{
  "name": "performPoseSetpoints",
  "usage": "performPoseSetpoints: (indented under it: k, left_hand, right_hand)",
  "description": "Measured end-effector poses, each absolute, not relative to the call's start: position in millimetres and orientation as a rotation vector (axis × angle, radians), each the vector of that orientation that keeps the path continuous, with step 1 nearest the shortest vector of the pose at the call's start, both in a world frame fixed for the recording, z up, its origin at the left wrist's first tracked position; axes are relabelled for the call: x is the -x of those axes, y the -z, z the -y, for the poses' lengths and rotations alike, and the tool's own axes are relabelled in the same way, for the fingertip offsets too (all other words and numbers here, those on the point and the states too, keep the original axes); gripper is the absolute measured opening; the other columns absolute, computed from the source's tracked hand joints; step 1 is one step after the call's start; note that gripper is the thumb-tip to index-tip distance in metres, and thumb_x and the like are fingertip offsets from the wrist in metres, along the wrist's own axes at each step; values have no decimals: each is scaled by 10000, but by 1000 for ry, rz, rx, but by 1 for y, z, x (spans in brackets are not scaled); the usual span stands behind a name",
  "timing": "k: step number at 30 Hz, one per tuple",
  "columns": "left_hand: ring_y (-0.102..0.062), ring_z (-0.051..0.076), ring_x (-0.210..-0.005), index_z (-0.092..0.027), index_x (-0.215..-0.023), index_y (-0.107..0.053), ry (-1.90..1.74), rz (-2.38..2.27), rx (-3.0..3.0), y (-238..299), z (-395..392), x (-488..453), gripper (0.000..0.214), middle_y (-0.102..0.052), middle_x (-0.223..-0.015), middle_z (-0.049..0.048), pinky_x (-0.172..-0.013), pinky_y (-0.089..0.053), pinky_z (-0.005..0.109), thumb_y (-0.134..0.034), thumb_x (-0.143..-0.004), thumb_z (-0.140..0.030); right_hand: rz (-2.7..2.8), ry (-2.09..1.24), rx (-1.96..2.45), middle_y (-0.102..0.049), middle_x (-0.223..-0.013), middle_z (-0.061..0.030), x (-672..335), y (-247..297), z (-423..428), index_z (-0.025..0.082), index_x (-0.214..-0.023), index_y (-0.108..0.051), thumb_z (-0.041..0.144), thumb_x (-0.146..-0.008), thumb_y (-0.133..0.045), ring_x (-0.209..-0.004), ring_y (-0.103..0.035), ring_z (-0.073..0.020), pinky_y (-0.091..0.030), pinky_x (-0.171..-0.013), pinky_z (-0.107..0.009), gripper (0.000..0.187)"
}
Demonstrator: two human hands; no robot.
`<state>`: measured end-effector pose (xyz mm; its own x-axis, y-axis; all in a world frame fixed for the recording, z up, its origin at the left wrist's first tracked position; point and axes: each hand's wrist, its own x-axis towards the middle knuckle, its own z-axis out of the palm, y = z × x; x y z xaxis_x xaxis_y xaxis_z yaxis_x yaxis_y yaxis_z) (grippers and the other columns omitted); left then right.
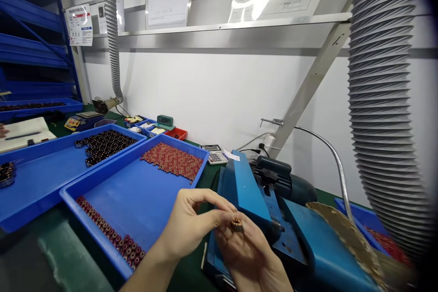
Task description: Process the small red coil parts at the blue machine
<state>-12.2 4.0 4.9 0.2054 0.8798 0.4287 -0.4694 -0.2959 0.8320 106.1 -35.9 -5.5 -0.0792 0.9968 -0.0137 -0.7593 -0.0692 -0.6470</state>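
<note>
My left hand (191, 226) and my right hand (246, 251) meet low in the middle of the view. Between their fingertips sits a small dark copper-wound ring coil (237, 226); both hands pinch it. They hover over the near edge of a blue machine (273, 219) with a dark motor (290, 182). Just left of the hands lies a blue tray (137, 196) holding red ring coils in a patch at its far end (174, 160) and a row along its near edge (109, 232).
A second blue tray (41, 178) with dark coils (106, 143) lies further left. A calculator (214, 153), a small clock (164, 121) and a red bin (176, 133) stand by the wall. A ribbed exhaust hose (383, 100) hangs at right, a gooseneck tube (335, 159) beside it.
</note>
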Motion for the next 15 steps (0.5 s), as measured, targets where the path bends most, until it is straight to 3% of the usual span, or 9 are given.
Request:
performPoseSetpoints:
  k: [6,9,11,13,15]
  left_hand:
    - [-657,138,-719,-203,-684,-753,-1627,-422,-1151,-4,-6,24,151,-732,-698,9,-754,-511,256,-828,-740,-322]
    - [-668,162,-820,-200,-783,-764,-1600,-547,-1360,-6,-7,35,82,-749,-808,26,-818,-502,268,-787,-778,-278]
    - [-660,199,-968,-198,-891,-770,-1428,-657,-1610,-9,-7,40,120,-746,-985,57,-917,-475,300,-769,-778,-240]
    - [-622,227,-1104,-211,-991,-761,-1197,-713,-1810,-12,-6,42,196,-700,-1158,75,-1001,-431,331,-734,-796,-217]
    - [-597,234,-1159,-222,-984,-757,-1049,-718,-1889,-15,-5,40,172,-674,-1206,75,-1025,-415,342,-687,-828,-204]
  right_hand:
    - [742,-1421,616,-637,-724,-5,-103,-3,37,170,-717,-714,247,-587,-954,-596,-642,-123,-550,-572,-170,284]
    - [883,-1169,718,-667,-772,-10,-106,5,30,209,-802,-703,307,-643,-942,-658,-659,-132,-560,-647,-160,303]
    - [992,-1025,776,-703,-824,-26,-111,14,25,243,-907,-719,333,-689,-923,-758,-680,-147,-565,-721,-158,312]
    - [1092,-985,798,-727,-896,-49,-117,23,22,267,-1012,-716,313,-740,-893,-841,-697,-173,-578,-760,-189,328]
    - [1140,-1000,807,-730,-949,-65,-119,28,20,269,-1059,-712,289,-775,-869,-868,-703,-191,-587,-771,-222,326]
